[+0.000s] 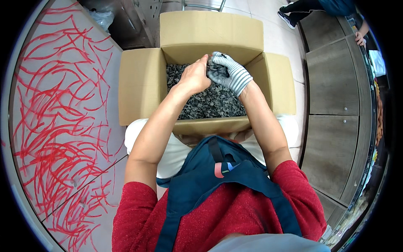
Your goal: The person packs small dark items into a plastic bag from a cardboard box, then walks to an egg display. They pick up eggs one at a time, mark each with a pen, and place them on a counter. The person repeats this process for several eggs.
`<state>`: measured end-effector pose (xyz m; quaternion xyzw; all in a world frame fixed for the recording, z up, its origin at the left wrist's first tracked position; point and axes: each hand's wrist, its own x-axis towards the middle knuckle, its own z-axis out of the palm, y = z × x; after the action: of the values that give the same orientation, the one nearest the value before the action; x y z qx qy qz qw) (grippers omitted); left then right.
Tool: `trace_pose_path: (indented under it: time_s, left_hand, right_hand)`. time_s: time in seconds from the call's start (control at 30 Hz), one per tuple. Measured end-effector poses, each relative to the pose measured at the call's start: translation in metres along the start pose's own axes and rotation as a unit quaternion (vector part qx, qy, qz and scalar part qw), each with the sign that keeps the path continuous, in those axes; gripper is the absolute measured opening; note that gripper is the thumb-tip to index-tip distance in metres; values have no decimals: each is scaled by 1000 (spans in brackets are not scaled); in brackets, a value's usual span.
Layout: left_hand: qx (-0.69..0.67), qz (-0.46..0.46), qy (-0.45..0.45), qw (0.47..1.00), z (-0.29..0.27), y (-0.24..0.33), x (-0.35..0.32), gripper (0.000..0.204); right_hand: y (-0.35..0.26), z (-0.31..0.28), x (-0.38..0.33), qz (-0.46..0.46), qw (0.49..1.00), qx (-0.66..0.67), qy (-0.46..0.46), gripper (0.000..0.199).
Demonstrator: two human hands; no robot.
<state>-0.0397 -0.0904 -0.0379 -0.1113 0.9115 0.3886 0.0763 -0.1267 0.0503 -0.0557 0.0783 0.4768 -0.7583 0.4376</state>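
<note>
An open cardboard box (212, 27) stands in front of me, filled with small dark, pale-edged curled pieces that look like dried black fungus (216, 103). My right hand (231, 73), in a grey-and-white striped glove, curls around a clump of the dried black fungus (219, 70) above the box. Close beside it, on its left, is my bare left hand (195, 76). Its fingers are drawn together at the clump's edge; what they pinch is hidden. Both forearms reach over the near wall of the box.
The box's flaps fold outward, the left one beside a grey panel (86, 126) covered in red strokes. A dark metal unit (134, 25) with a clear plastic bag (100, 20) is at far left. Wooden cabinets (333, 80) line the right; another person's hand (360, 38) rests on their top.
</note>
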Motion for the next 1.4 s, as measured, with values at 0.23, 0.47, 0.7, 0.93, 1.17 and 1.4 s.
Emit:
trace_pose_path:
  time_s: [0.23,0.47,0.7,0.93,1.17,1.4]
  left_hand:
    - [-8,9,30,999,5,-8,5,89]
    - [-14,-18,15,1000,1,-6,-1,84]
    - [9,-1,26,1000,3,-13,-6,85]
    - [5,-9,-1,1000,-3,1,-4,85]
    - [3,-10,-26,1000,-1,6,-1,83]
    - [9,-4,-20,1000,3,4,0,82]
  right_hand:
    - [-4,16,-6,-12,992,-97,79,49]
    - [2,-8,10,-143,981,-25,125,20]
    - [85,-134,103,-200,702,-670,134,49]
    - [153,-132,72,103,542,-834,-24,112]
    - [142,-140,80,240,530,-808,-91,109]
    - [148,-156,73,219,503,-829,-105,101]
